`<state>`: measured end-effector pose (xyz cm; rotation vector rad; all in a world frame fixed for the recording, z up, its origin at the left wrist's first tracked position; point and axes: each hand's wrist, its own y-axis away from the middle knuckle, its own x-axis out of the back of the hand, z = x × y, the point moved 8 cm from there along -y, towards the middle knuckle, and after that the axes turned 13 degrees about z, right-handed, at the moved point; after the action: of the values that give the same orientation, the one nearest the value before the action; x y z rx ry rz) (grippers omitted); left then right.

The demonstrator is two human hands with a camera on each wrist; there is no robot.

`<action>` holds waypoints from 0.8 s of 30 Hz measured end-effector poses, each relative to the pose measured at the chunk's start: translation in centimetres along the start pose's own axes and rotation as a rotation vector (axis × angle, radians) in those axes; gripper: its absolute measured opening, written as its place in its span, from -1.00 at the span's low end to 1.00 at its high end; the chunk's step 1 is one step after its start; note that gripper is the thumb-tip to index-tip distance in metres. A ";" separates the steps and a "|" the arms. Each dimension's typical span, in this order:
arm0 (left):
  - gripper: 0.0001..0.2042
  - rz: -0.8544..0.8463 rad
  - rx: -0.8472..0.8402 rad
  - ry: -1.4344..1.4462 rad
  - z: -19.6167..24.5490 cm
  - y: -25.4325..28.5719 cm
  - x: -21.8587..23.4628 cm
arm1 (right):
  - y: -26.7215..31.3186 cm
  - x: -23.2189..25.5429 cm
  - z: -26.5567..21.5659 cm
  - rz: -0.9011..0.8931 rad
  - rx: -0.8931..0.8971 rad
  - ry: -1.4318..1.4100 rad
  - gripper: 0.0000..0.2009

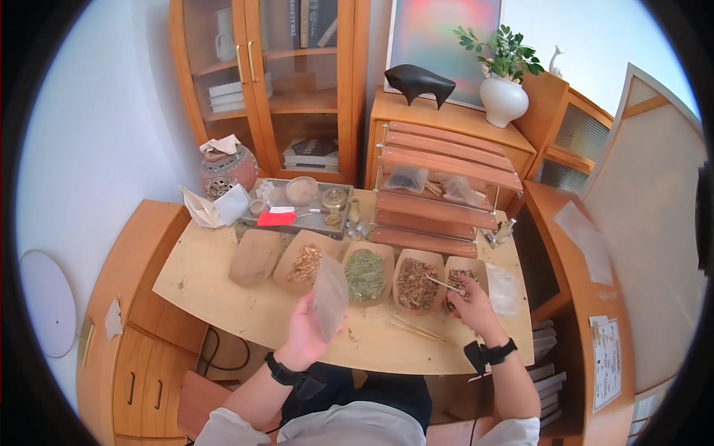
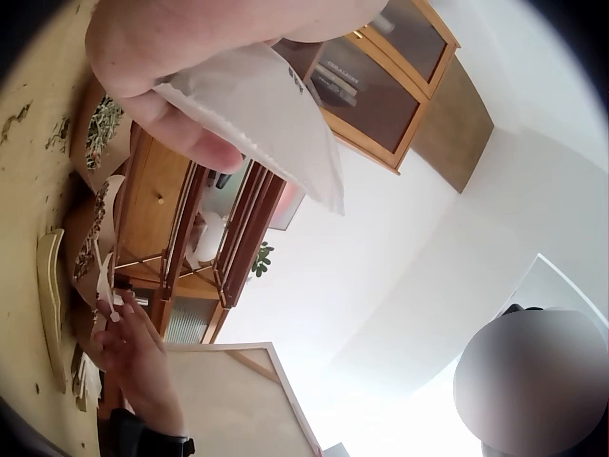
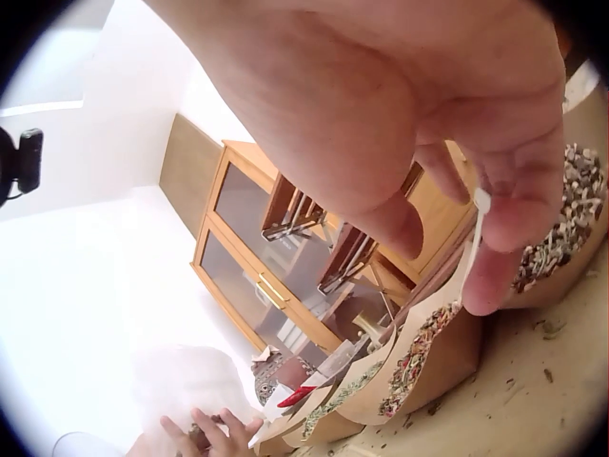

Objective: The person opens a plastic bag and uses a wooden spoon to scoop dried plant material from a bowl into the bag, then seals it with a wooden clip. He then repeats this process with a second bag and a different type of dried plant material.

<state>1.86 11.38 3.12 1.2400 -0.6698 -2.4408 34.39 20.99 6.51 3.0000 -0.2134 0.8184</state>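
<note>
As I read the head feed left to right, a first paper tray sits on the desk, then tan chips in the next tray. Left hand: grips a translucent pouch, raised on the near side of the chips and the green herb. I'd call the pouch light, soft, a bit slippery and easily creased; best hold is near its rim, with a gentle pinch. I can't tell what's inside. Next, mixed bits in a tray, wooden tongs lying nearer on the desk. Right hand: fingers curled, holding a thin pale stick over the two rightmost trays. Stick looks light and stiff, maybe brittle; I'd take it partway along, away from the tip. Clear bag at the far right end of the row, probably limp and crinkly.
</note>
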 end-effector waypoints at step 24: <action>-0.54 -0.111 -0.191 -0.157 -2.4 0.2 -0.9 | 7.9 -11.4 -9.6 -0.365 0.326 -0.230 -0.62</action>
<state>4.37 11.04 2.60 1.0462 -0.4048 -2.6420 18.75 15.22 8.87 3.2720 0.4991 0.5128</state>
